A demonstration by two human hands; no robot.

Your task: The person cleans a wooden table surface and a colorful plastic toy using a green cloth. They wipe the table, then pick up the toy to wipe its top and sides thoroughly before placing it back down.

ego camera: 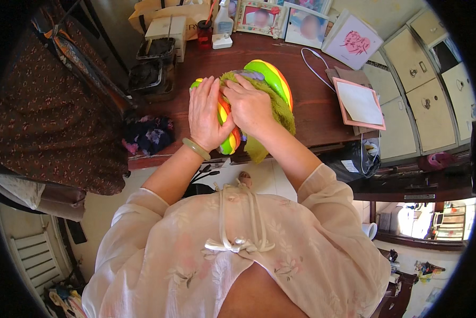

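Note:
Near the front edge of the dark red wooden table (309, 127) lies a brightly striped object in green, yellow and orange (275, 81), its kind unclear. My left hand (206, 113) rests flat on its left striped part, fingers nearly together and pointing away from me, thumb out to the right. A fuzzy olive-green cloth (283, 113) lies over the object's middle and hangs past the table edge. On that cloth is my right hand (248, 103), fingers bent; whether they pinch it is hidden. A purple-grey patch shows beyond the right fingers.
Black plastic tubs (146, 75) stand at the left, a dark floral cloth bundle (152, 133) nearer. Along the back are a red jar (205, 33), a spray bottle (223, 20) and picture frames (259, 18). A pink-edged board with paper (359, 103) and a white cable (317, 67) lie right.

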